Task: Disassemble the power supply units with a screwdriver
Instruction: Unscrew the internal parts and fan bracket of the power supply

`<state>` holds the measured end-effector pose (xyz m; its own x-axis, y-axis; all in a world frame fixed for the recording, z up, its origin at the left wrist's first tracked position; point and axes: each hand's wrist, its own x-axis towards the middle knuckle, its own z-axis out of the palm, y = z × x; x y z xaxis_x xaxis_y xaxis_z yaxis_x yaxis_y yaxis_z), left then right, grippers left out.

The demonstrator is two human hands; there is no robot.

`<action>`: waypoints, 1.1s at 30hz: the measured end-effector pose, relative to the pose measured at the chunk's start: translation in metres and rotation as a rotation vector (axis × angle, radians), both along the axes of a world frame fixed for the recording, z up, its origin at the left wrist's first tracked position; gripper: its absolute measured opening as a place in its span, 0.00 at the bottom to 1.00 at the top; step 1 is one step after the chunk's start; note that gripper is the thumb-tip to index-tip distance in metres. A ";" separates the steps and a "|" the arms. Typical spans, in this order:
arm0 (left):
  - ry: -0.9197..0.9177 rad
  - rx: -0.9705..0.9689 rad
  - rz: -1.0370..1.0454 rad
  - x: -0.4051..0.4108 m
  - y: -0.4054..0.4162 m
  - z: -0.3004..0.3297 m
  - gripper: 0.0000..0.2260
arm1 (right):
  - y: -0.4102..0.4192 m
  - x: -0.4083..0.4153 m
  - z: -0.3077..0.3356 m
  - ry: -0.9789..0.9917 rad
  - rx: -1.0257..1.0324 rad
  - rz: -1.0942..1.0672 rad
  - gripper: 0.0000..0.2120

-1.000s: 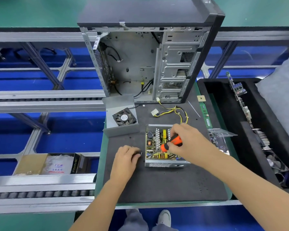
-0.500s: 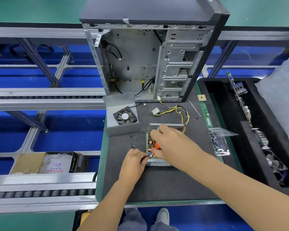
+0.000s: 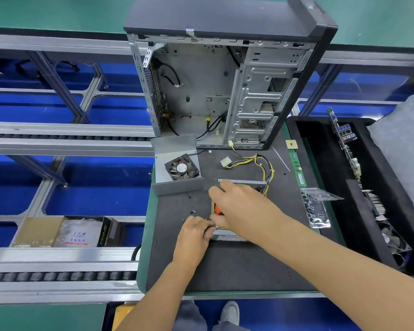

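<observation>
- We are working over the open power supply unit (image 3: 239, 236), which is sitting near the middle of the dark mat (image 3: 225, 266) on the tabletop (image 3: 145, 235).
- Our right hand (image 3: 239, 206) is lying across the unit, fingers curled round the orange screwdriver (image 3: 217, 209); a second ago that handle was showing plainly, and now only a sliver is peeking out at the hand's 9 o'clock.
- Our left hand (image 3: 196, 231) is now touching the unit's near-left corner, fingers bent and pinching something small there; a second ago it was resting apart on the mat.
- The removed cover with its fan (image 3: 181, 168) is staying at 10 o'clock from the unit.
- Loose screws (image 3: 193, 212) are lying at 12 o'clock from our left hand.
- The computer case (image 3: 225, 91) is standing at 12 o'clock.
</observation>
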<state>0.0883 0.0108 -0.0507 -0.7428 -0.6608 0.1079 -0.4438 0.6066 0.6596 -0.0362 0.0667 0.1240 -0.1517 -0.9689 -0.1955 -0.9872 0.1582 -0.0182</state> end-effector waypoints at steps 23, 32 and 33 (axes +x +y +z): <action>0.026 -0.027 0.054 0.000 0.002 -0.013 0.04 | -0.012 -0.007 0.006 -0.135 0.028 0.035 0.21; 0.035 -0.006 0.078 -0.001 0.003 -0.011 0.06 | -0.018 -0.013 0.004 0.135 -0.007 -0.088 0.27; 0.031 -0.010 0.077 0.000 0.003 -0.011 0.06 | -0.017 -0.016 0.005 0.130 -0.008 -0.092 0.27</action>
